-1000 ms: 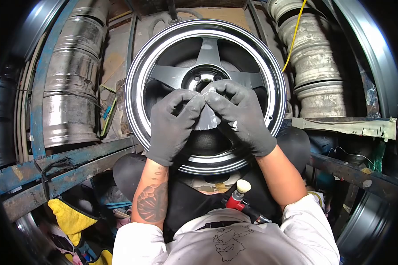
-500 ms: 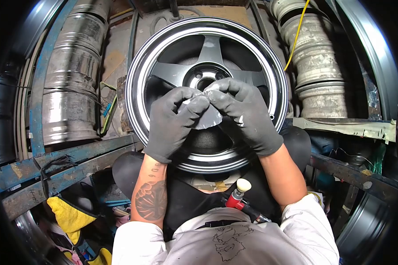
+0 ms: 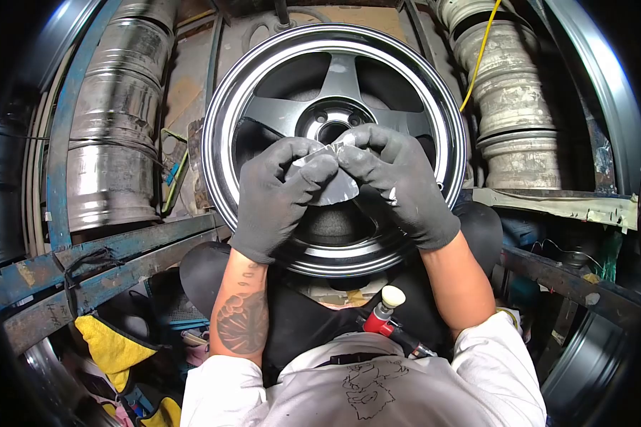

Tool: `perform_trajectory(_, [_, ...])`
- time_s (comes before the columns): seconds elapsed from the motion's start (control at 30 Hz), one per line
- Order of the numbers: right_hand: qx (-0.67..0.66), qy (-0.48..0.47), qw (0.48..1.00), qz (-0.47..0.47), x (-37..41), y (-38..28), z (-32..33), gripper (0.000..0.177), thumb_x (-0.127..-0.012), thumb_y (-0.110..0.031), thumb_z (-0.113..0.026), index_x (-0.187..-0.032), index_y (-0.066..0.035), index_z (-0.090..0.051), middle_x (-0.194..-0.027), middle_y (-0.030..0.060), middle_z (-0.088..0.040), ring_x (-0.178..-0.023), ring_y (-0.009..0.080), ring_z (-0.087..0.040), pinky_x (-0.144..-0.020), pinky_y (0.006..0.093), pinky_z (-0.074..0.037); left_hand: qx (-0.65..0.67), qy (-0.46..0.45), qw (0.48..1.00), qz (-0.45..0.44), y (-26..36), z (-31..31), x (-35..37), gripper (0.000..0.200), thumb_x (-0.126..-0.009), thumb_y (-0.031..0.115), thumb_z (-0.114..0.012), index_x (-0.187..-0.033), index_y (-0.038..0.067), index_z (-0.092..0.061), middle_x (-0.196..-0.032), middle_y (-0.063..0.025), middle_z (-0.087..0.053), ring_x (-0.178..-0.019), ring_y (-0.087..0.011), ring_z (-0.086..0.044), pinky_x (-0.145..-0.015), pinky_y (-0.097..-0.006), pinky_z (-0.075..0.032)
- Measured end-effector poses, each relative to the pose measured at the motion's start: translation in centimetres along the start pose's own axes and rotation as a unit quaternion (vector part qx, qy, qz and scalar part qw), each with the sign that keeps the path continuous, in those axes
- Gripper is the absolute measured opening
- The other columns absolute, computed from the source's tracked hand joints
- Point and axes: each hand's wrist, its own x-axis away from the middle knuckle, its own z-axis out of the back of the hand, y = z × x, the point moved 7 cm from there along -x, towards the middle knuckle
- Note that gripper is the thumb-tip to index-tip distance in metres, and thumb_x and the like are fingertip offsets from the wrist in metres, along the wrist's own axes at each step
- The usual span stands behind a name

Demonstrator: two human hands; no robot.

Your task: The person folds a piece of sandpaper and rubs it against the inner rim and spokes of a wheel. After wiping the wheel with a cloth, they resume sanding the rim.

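Observation:
In grey gloves with white smears, both my hands meet over the hub of a dark five-spoke wheel (image 3: 342,75) with a bright rim. My left hand (image 3: 281,188) pinches a thin grey disc-like piece (image 3: 340,189) marked with white along its lower edge. The fingertips of my right hand (image 3: 392,178) are pressed together at the top edge of the same piece. Fingers cover part of it, so its full shape is hidden.
Stacked metal wheel barrels (image 3: 114,107) stand at the left and more barrels (image 3: 513,107) at the right. Blue metal beams (image 3: 142,245) run below them. A red polishing tool (image 3: 379,322) lies at my lap. A yellow cloth (image 3: 110,349) hangs lower left.
The wheel and background have shifted slightly in view. Both hands keep nearly the same pose, with the grey piece still between them and moved up slightly.

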Motion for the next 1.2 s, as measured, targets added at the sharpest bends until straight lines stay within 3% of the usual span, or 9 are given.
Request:
perform_trajectory(0.03, [0.000, 0.010, 1.000, 0.020, -0.1, 0.1, 0.1, 0.027, -0.101, -0.023, -0.071, -0.109, 0.003, -0.069, -0.091, -0.0005, -0.067, -0.082, 0.0031, -0.058, -0.073, 0.0200, -0.047, 0.018, -0.014, 0.999, 0.025, -0.3, -0.1, 0.0, 0.026, -0.092, 0.022, -0.080, -0.099, -0.002, -0.075, -0.087, -0.0075, -0.074, -0.077, -0.0106, -0.068, -0.071, -0.0263, -0.054])
perform_trajectory(0.13, [0.009, 0.048, 0.996, 0.068, -0.1, 0.4, 0.2, 0.028, -0.101, -0.024, -0.071, -0.109, 0.003, -0.069, -0.091, -0.0003, -0.068, -0.083, 0.0032, -0.059, -0.073, 0.0200, -0.047, -0.118, 0.063, 0.982, -0.136, 1.7, -0.2, 0.4, 0.024, -0.091, 0.021, -0.080, -0.100, -0.001, -0.075, -0.087, -0.0088, -0.076, -0.078, -0.0114, -0.070, -0.072, -0.0263, -0.054])
perform_trajectory(0.37, [-0.017, 0.029, 0.999, 0.014, -0.1, 0.5, 0.2, 0.027, -0.101, -0.023, -0.071, -0.110, 0.002, -0.069, -0.088, -0.0012, -0.067, -0.079, 0.0030, -0.059, -0.069, 0.0189, -0.047, -0.099, 0.085, 0.981, -0.145, 1.3, 0.0, 0.5, 0.025, -0.091, 0.021, -0.080, -0.101, -0.001, -0.074, -0.087, -0.0100, -0.075, -0.079, -0.0119, -0.071, -0.070, -0.0267, -0.054])
perform_trajectory(0.47, [0.015, 0.003, 1.000, -0.019, -0.1, 0.8, 0.5, 0.026, -0.101, -0.024, -0.071, -0.109, 0.001, -0.070, -0.086, -0.0019, -0.067, -0.077, 0.0029, -0.060, -0.067, 0.0184, -0.046, -0.023, 0.008, 0.999, -0.020, 0.1, 0.0, -0.3, 0.026, -0.091, 0.020, -0.080, -0.102, -0.002, -0.073, -0.087, -0.0086, -0.073, -0.079, -0.0099, -0.069, -0.070, -0.0262, -0.054])
perform_trajectory(0.67, [0.019, 0.033, 0.998, 0.048, 0.1, 0.4, 0.2, 0.025, -0.101, -0.021, -0.071, -0.109, 0.002, -0.071, -0.092, 0.0007, -0.069, -0.082, 0.0040, -0.062, -0.071, 0.0190, -0.048, 0.039, -0.012, 0.999, 0.033, 0.6, -0.3, 0.2, 0.028, -0.091, 0.019, -0.080, -0.104, -0.004, -0.072, -0.088, -0.0054, -0.073, -0.079, -0.0087, -0.067, -0.070, -0.0245, -0.054])
perform_trajectory(0.73, [0.028, 0.052, 0.995, 0.077, 0.3, 0.3, 0.2, 0.025, -0.101, -0.020, -0.071, -0.111, 0.003, -0.071, -0.096, 0.0020, -0.070, -0.084, 0.0046, -0.063, -0.074, 0.0196, -0.050, -0.081, 0.003, 0.993, -0.090, 1.4, -0.3, 0.3, 0.026, -0.090, 0.017, -0.080, -0.104, -0.003, -0.073, -0.088, -0.0060, -0.074, -0.079, -0.0091, -0.068, -0.071, -0.0249, -0.054])
perform_trajectory(0.87, [0.021, 0.091, 0.990, 0.103, 0.6, 0.3, -0.1, 0.024, -0.101, -0.016, -0.070, -0.114, 0.004, -0.071, -0.099, 0.0031, -0.070, -0.087, 0.0054, -0.063, -0.078, 0.0206, -0.051, 0.015, 0.057, 0.998, -0.012, 0.7, -0.6, 0.7, 0.022, -0.090, 0.016, -0.080, -0.100, -0.003, -0.074, -0.089, -0.0070, -0.075, -0.081, -0.0100, -0.069, -0.073, -0.0260, -0.055])
perform_trajectory(1.07, [-0.058, 0.065, 0.996, 0.017, 0.2, 0.8, -0.3, 0.020, -0.100, -0.017, -0.070, -0.109, 0.002, -0.071, -0.094, -0.0002, -0.069, -0.082, 0.0039, -0.061, -0.075, 0.0198, -0.050, -0.119, 0.065, 0.980, -0.148, 1.3, -0.3, 0.8, 0.027, -0.090, 0.018, -0.080, -0.103, -0.004, -0.073, -0.089, -0.0077, -0.076, -0.080, -0.0094, -0.069, -0.072, -0.0249, -0.055])
perform_trajectory(1.2, [-0.053, 0.016, 0.998, -0.031, -0.1, 0.9, 0.0, 0.020, -0.101, -0.020, -0.070, -0.107, -0.001, -0.070, -0.088, -0.0033, -0.066, -0.074, 0.0011, -0.057, -0.065, 0.0173, -0.045, 0.006, -0.008, 1.000, 0.017, 0.6, 0.2, 0.2, 0.027, -0.090, 0.018, -0.079, -0.104, -0.004, -0.072, -0.087, -0.0076, -0.076, -0.077, -0.0086, -0.069, -0.070, -0.0244, -0.054])
